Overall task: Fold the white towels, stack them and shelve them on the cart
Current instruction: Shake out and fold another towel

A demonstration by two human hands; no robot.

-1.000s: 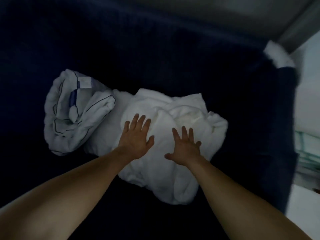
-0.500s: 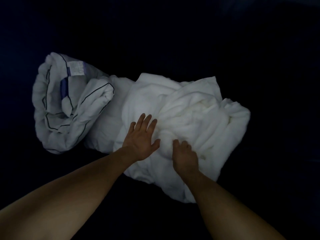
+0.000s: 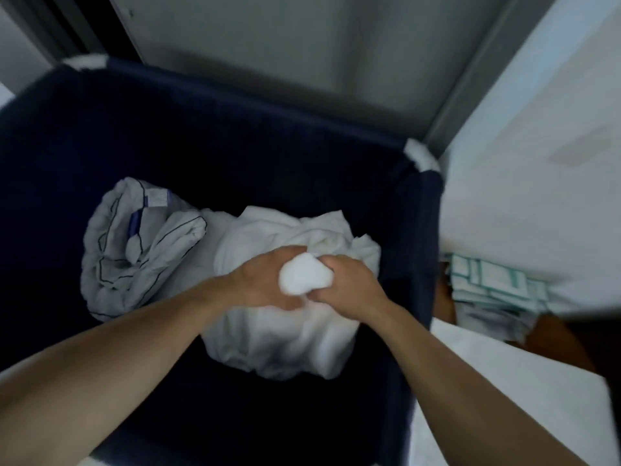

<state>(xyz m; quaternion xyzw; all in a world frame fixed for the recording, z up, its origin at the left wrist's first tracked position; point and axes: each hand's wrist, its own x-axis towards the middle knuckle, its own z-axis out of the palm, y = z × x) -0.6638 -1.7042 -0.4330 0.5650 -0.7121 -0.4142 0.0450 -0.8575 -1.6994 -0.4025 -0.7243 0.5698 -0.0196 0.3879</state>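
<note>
White towel (image 3: 279, 341) lies crumpled on floor of navy bin (image 3: 421, 250). Left hand (image 3: 258, 284) and right hand (image 3: 351, 285) both clench same raised bunch of towel, knuckles close together. Piped linen (image 3: 134, 250) touches towel on left. Green-striped cloths (image 3: 490, 287) outside bin at right, probably folded; view blurred.

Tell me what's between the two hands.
The head view shows a bunched wad of white towel between them. The left hand and the right hand both grip it, over the dark bin.
</note>
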